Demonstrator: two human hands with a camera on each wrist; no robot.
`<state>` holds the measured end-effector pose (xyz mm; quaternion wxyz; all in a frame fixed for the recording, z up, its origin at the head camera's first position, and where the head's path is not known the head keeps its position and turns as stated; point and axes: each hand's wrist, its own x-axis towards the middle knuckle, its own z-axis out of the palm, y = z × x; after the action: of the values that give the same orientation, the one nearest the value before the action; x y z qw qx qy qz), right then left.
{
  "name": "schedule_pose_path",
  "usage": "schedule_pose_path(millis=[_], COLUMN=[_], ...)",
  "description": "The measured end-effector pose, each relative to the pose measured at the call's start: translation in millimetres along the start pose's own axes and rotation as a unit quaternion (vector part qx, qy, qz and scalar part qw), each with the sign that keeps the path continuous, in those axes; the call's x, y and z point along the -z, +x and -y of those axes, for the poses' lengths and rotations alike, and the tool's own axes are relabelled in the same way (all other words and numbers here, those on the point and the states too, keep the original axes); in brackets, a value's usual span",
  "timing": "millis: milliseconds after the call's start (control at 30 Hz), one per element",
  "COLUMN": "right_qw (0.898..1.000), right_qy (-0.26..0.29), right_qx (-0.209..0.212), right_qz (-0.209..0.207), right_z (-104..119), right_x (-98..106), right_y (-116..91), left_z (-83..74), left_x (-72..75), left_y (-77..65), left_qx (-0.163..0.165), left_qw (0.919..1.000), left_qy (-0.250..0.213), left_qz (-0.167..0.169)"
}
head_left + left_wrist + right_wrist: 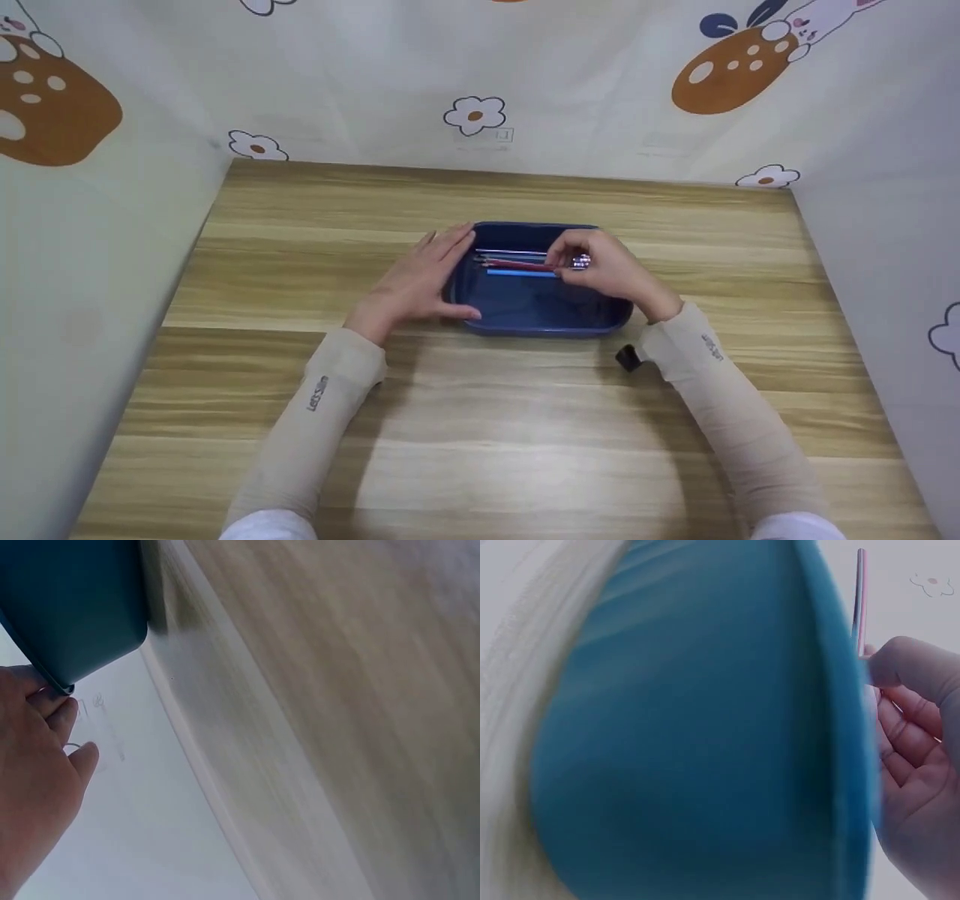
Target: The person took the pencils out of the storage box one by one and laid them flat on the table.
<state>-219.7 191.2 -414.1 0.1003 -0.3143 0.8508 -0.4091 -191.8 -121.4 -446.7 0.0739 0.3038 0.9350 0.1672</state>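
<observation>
A dark blue rectangular box [540,330] stands on the table. My left hand [420,281] rests against its left end, fingers stretched along the far corner and thumb over the near rim. In the left wrist view, fingertips of my left hand [45,742] are right at the rim. Over the right part of the box, my right hand [604,266] pinches a red pencil [517,265] between thumb and fingers, its point toward the left. A shiny patterned end [581,261] shows beside the palm. Alongside lie a bright blue pencil [521,273] and a thin pale stick [510,251].
The wood-grain table [525,442] surrounds the box. A pale patterned curtain [360,82] closes off the back and sides. A small black object [628,358] sits at the right cuff. In the right wrist view, the blurred box wall [690,735] fills the middle.
</observation>
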Motion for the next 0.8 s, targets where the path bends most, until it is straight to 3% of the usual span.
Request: schedule_pose_path(millis=[367,633,800], right_qw=[0.998,1.000,1.000], right_qy=[0.027,0.003,-0.014], right_qx=[0.045,0.022,0.015], right_qz=[0.024,0.010,0.007], right_z=[5,9,8], right_x=[15,35,46], right_y=[-11,-23,-33], left_z=[1.6,1.4,-0.1], left_x=[0.1,2.7,0.9], left_y=[-2.0,0.6,-0.7], left_qx=[-0.004,-0.005,0.006], left_qw=[0.9999,0.9999,1.0000], left_qy=[0.008,0.001,-0.001], left_qz=[-0.008,-0.012,0.006])
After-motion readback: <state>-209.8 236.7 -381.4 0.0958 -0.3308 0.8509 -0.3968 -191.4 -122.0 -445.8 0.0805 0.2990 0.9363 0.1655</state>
